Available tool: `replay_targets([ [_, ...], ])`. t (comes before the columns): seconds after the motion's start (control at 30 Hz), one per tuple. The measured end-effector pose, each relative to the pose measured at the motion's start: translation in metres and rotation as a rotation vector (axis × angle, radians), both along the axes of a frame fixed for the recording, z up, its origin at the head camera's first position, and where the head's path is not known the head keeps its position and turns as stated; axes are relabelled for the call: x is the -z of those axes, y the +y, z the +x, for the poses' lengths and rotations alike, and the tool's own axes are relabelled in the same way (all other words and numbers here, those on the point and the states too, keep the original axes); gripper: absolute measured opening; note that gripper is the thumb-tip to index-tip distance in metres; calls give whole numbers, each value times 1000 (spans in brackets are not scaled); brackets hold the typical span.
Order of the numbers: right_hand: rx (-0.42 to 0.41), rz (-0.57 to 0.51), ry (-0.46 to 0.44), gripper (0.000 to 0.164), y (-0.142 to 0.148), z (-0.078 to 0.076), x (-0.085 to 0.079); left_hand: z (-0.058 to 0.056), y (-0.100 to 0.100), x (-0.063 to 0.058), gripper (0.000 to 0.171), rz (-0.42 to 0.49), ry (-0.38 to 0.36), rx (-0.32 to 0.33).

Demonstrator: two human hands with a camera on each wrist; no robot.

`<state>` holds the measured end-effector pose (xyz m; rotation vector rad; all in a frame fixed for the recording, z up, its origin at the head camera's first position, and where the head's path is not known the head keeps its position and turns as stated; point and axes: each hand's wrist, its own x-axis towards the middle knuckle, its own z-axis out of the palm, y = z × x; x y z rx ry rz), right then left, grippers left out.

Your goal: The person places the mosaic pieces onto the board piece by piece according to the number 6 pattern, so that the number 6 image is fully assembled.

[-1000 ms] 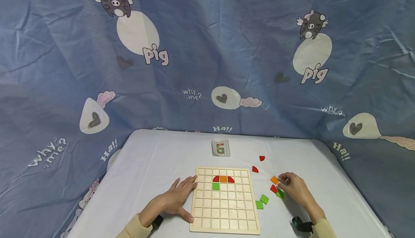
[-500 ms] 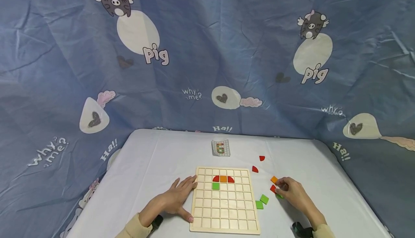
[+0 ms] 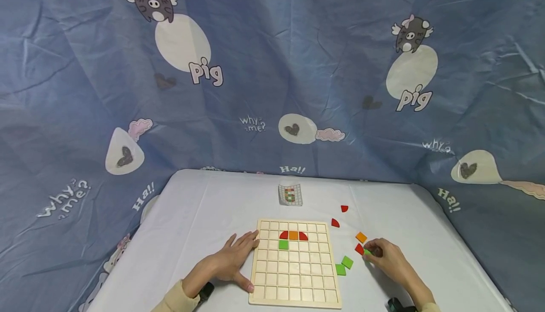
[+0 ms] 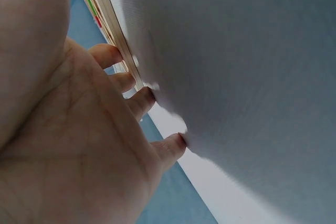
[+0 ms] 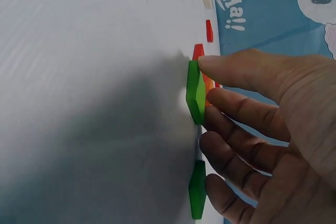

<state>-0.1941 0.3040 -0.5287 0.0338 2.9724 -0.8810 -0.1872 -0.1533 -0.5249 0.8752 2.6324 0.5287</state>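
My left hand (image 3: pixel 236 260) lies spread along the left edge of the square-gridded wooden board (image 3: pixel 300 274). Its fingertips and thumb touch that edge. Set in the board are two red quarter-round tiles, an orange square tile (image 3: pixel 293 235) between them, and a green square tile (image 3: pixel 283 245) below the left one. Right of the board, my right hand (image 3: pixel 389 260) pinches a green tile (image 5: pixel 196 93) with thumb and forefinger. A second green tile (image 5: pixel 197 190) lies by its lower fingers in the right wrist view. Close to the fingertips are a red tile (image 3: pixel 359 249) and a loose orange tile (image 3: pixel 361 237).
Two loose green tiles (image 3: pixel 347 262) lie just off the board's right edge. Farther back are two red quarter-round tiles (image 3: pixel 335 223). A small printed pattern card (image 3: pixel 290 195) lies beyond the board on the white tabletop (image 3: pixel 221 198). A blue patterned cloth (image 3: pixel 238 66) hangs behind.
My right hand has moved from beside the loose orange tile toward me, onto the green tile, which it now pinches. The left hand stays at the board's edge.
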Motion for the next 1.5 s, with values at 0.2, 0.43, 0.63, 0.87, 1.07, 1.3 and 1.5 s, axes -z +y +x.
replay_targets([
  [0.2, 6, -2, 14, 29, 5, 1, -2, 0, 0, -3, 119, 8, -11, 6],
  [0.43, 26, 30, 98, 32, 0, -13, -1, 1, -1, -6, 120, 7, -12, -4],
  [0.63, 48, 24, 65, 37, -4, -23, 3, 0, 0, -5, 119, 2, -14, -4],
  [0.87, 33, 13, 94, 29, -7, -28, 3, 0, 0, -2, 120, -6, -13, -10],
  [1.07, 39, 16, 109, 26, -8, -30, 5, 1, 1, -2, 120, -11, -6, -6],
  [1.3, 43, 19, 97, 27, -7, -35, 6, 1, 2, -5, 120, -3, -14, -1],
  [1.5, 46, 8, 76, 27, -8, -37, 3, 2, 2, -5, 120, -8, -19, -5],
])
